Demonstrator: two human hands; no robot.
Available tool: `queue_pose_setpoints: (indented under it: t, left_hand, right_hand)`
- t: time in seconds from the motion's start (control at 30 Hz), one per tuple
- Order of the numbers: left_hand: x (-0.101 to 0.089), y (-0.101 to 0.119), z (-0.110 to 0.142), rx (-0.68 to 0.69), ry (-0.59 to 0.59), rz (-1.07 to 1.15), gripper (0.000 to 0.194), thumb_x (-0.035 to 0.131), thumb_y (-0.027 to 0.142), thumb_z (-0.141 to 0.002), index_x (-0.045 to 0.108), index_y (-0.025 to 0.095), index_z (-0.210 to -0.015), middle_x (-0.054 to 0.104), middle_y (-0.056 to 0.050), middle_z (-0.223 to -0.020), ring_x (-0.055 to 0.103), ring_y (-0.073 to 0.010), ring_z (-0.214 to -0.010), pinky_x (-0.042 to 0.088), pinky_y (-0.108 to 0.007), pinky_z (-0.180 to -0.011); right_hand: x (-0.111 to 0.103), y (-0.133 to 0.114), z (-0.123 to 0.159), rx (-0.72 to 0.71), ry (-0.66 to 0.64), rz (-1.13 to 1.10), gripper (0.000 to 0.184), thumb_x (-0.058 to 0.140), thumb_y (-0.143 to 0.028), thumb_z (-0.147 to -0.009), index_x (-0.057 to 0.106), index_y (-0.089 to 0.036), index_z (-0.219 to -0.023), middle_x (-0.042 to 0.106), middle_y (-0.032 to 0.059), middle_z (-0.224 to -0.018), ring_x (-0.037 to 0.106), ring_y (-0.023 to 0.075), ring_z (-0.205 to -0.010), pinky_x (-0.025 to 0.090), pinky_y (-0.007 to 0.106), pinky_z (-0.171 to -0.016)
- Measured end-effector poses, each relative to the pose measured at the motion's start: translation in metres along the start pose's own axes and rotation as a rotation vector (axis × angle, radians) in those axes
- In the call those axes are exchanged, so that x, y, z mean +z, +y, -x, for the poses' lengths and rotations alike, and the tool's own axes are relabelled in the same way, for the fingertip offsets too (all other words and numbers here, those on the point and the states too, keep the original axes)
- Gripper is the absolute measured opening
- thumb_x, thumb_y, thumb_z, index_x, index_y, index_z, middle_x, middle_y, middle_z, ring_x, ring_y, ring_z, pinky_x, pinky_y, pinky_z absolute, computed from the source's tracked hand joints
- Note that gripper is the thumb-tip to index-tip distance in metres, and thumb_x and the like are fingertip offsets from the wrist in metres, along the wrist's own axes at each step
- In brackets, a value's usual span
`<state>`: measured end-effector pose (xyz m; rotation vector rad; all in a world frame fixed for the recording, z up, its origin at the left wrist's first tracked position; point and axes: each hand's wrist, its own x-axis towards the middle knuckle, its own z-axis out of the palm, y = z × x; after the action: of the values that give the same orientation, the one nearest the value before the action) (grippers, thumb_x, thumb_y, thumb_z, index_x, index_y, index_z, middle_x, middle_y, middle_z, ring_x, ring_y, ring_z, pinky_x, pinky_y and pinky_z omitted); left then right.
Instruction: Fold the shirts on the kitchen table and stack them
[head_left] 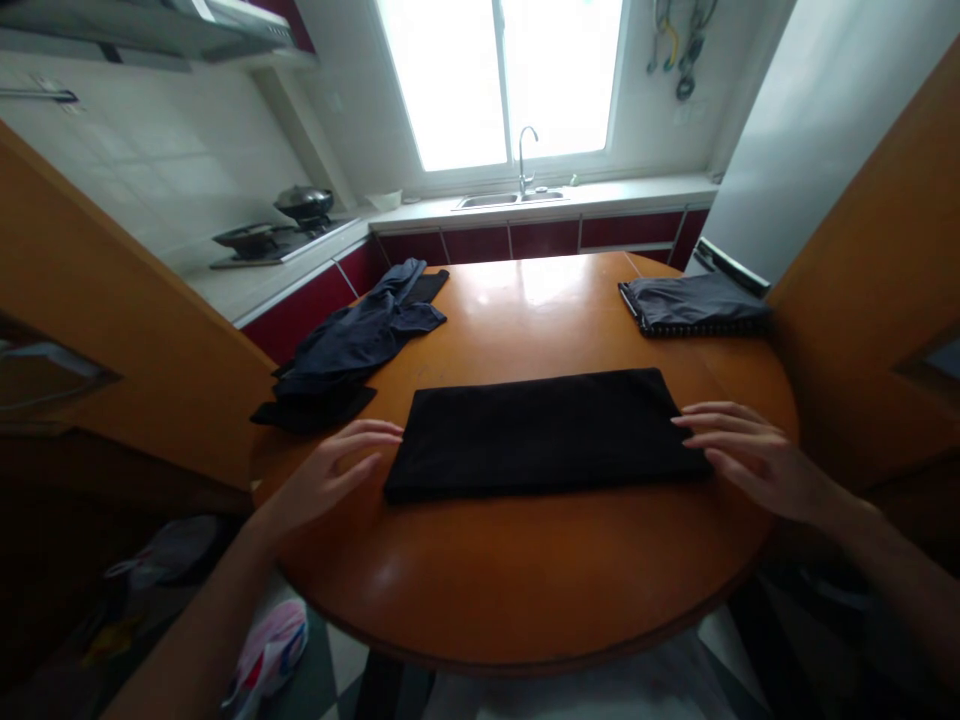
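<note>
A black garment (544,435), folded into a flat long rectangle, lies across the near middle of the wooden table (517,590). By its left end is my left hand (337,465), fingers stretched out and apart, the tips at or just short of the cloth edge. My right hand (750,455) is at the opposite end, fingers extended, with the fingertips touching the cloth's right edge. Neither hand grips the cloth. What kind of garment it is cannot be made out.
Unfolded dark blue and black clothes (360,335) lie in a loose heap at the table's left. Folded grey and black clothes (694,303) are stacked at the far right. Beyond are a sink (510,199), a stove (285,242) with pans, and a fridge (810,130). A plastic bag (274,645) is on the floor.
</note>
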<state>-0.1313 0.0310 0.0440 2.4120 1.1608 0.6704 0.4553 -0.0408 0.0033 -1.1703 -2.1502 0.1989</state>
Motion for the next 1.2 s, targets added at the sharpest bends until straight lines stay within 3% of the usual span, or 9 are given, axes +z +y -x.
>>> queue_pose_setpoints:
  t: [0.1,0.27,0.37,0.43,0.63,0.73,0.83,0.97,1.2]
  left_hand:
    - [0.016,0.025,-0.053,0.038,0.047,-0.04,0.039,0.05,0.044,-0.1,0.068,0.028,-0.131,0.067,-0.005,-0.133,0.061,-0.0263,-0.125,0.046,-0.039,-0.112]
    - [0.095,0.061,-0.14,0.189,-0.082,-0.243,0.05,0.037,0.042,-0.106,0.054,0.017,-0.146,0.055,-0.011,-0.151,0.048,-0.025,-0.141,0.034,-0.042,-0.121]
    - [0.135,0.063,-0.155,0.155,-0.165,-0.377,0.06,0.037,0.046,-0.106,0.037,0.017,-0.158,0.036,-0.014,-0.163,0.027,-0.0289,-0.154,0.022,-0.053,-0.125]
    - [0.146,0.06,-0.148,0.143,-0.214,-0.411,0.065,0.038,0.05,-0.105,0.029,0.02,-0.162,0.028,-0.013,-0.167,0.019,-0.0291,-0.157,0.016,-0.055,-0.126]
    - [0.127,0.066,-0.09,0.231,-0.305,-0.36,0.075,0.048,0.061,-0.099,0.02,0.035,-0.164,0.016,-0.008,-0.17,0.012,-0.0317,-0.158,0.012,-0.06,-0.126]
    - [0.116,0.074,-0.063,0.265,-0.322,-0.364,0.078,0.056,0.062,-0.095,0.022,0.04,-0.162,0.017,-0.007,-0.17,0.014,-0.0366,-0.156,0.017,-0.066,-0.122]
    - [0.112,0.077,-0.048,0.266,-0.301,-0.386,0.066,0.053,0.052,-0.1,0.027,0.045,-0.16,0.021,-0.004,-0.169,0.019,-0.0381,-0.155,0.022,-0.07,-0.12]
    - [0.112,0.069,-0.054,0.273,-0.306,-0.39,0.058,0.05,0.045,-0.103,0.031,0.049,-0.157,0.024,-0.002,-0.169,0.021,-0.0396,-0.154,0.021,-0.075,-0.116]
    - [0.104,0.038,-0.109,0.196,-0.355,-0.394,0.056,0.046,0.05,-0.104,0.033,0.043,-0.158,0.022,-0.005,-0.17,0.012,-0.0394,-0.156,0.016,-0.078,-0.115]
  right_hand:
    - [0.018,-0.009,-0.057,0.075,0.134,0.005,0.029,0.051,-0.033,-0.097,0.076,-0.028,-0.112,0.073,0.0065,-0.124,0.062,0.0292,-0.124,0.049,0.051,-0.109]
    - [0.095,-0.03,-0.145,0.106,-0.052,0.135,0.043,0.046,-0.028,-0.098,0.065,-0.016,-0.135,0.061,0.0137,-0.144,0.054,0.0283,-0.136,0.04,0.046,-0.117]
    - [0.136,-0.036,-0.156,0.137,-0.179,0.243,0.053,0.045,-0.03,-0.1,0.051,-0.013,-0.149,0.043,0.0163,-0.159,0.037,0.0314,-0.149,0.031,0.052,-0.121]
    - [0.149,-0.034,-0.148,0.169,-0.223,0.272,0.057,0.044,-0.035,-0.101,0.044,-0.013,-0.155,0.035,0.0172,-0.163,0.03,0.0318,-0.153,0.026,0.053,-0.123]
    - [0.126,-0.035,-0.093,0.186,-0.239,0.252,0.066,0.044,-0.05,-0.102,0.036,-0.02,-0.16,0.023,0.0151,-0.168,0.02,0.0312,-0.156,0.024,0.055,-0.124]
    - [0.106,-0.049,-0.064,0.074,-0.269,0.214,0.073,0.055,-0.056,-0.096,0.036,-0.028,-0.16,0.019,0.0106,-0.169,0.019,0.0349,-0.156,0.025,0.059,-0.123]
    - [0.093,-0.06,-0.045,-0.022,-0.307,0.202,0.077,0.065,-0.054,-0.091,0.036,-0.033,-0.16,0.02,0.0077,-0.169,0.02,0.0363,-0.155,0.026,0.059,-0.123]
    - [0.091,-0.051,-0.049,-0.046,-0.337,0.201,0.074,0.063,-0.051,-0.093,0.036,-0.033,-0.16,0.025,0.0065,-0.168,0.023,0.0342,-0.155,0.027,0.058,-0.123]
    - [0.102,-0.007,-0.106,-0.01,-0.317,0.199,0.069,0.058,-0.057,-0.094,0.046,-0.027,-0.155,0.034,0.0105,-0.165,0.027,0.0347,-0.153,0.025,0.059,-0.123]
